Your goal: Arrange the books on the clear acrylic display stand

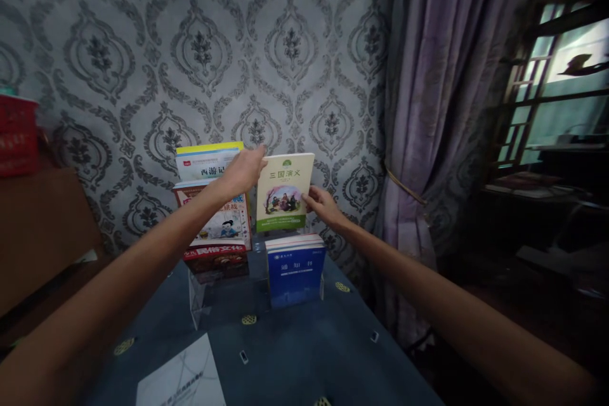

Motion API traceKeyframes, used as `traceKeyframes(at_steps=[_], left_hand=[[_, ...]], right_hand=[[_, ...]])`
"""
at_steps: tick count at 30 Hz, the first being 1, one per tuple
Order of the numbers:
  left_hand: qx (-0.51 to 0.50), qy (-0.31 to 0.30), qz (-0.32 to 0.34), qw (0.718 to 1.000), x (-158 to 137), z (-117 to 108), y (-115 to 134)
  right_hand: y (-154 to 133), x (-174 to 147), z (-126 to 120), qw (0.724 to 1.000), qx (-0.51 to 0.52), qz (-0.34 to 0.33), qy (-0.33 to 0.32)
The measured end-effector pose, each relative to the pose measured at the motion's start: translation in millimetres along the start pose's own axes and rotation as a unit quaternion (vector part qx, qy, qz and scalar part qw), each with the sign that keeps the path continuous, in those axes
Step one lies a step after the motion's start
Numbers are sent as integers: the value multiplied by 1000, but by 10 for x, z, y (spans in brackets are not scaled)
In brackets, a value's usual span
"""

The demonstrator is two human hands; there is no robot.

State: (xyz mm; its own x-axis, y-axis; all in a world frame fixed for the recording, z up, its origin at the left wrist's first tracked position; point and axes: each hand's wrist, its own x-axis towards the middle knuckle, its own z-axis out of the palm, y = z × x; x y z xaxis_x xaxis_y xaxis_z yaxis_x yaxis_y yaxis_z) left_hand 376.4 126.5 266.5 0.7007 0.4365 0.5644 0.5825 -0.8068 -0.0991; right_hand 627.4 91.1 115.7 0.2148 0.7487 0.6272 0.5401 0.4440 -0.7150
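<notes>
A cream book with a green lower band stands upright between my two hands, behind the blue booklets. My left hand grips its upper left edge. At its right edge, my right hand pinches the cover between thumb and fingers. In front and below stands a stack of blue booklets in a clear holder. To the left, several books are ranked in tiers: a white and yellow one at the back, a red illustrated one in the middle, a dark red one in front. My left forearm hides part of them.
A dark blue tablecloth covers the table. A white booklet lies near its front edge. A clear stand holds the left books. Patterned wallpaper is behind, a purple curtain to the right, and a cardboard box with a red container to the left.
</notes>
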Motion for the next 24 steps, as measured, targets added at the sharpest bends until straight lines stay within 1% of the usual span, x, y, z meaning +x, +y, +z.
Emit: traceKeyframes(at_steps=[4, 7, 10, 14, 20, 24], left_hand=[[18, -31, -1, 999, -22, 66, 24], [70, -76, 9, 995, -10, 87, 86], [116, -113, 24, 987, -12, 89, 159], [136, -126, 45, 982, -42, 57, 224], [125, -143, 84, 978, -46, -1, 226], [122, -150, 82, 978, -44, -11, 219]], right_hand=[[47, -83, -40, 1000, -13, 21, -19], [50, -146, -74, 999, -19, 35, -35], [23, -190, -80, 998, -15, 41, -37], [-27, -209, -62, 999, -4, 48, -18], [-67, -183, -13, 998, 7, 60, 7], [-81, -199, 11, 998, 11, 66, 16]])
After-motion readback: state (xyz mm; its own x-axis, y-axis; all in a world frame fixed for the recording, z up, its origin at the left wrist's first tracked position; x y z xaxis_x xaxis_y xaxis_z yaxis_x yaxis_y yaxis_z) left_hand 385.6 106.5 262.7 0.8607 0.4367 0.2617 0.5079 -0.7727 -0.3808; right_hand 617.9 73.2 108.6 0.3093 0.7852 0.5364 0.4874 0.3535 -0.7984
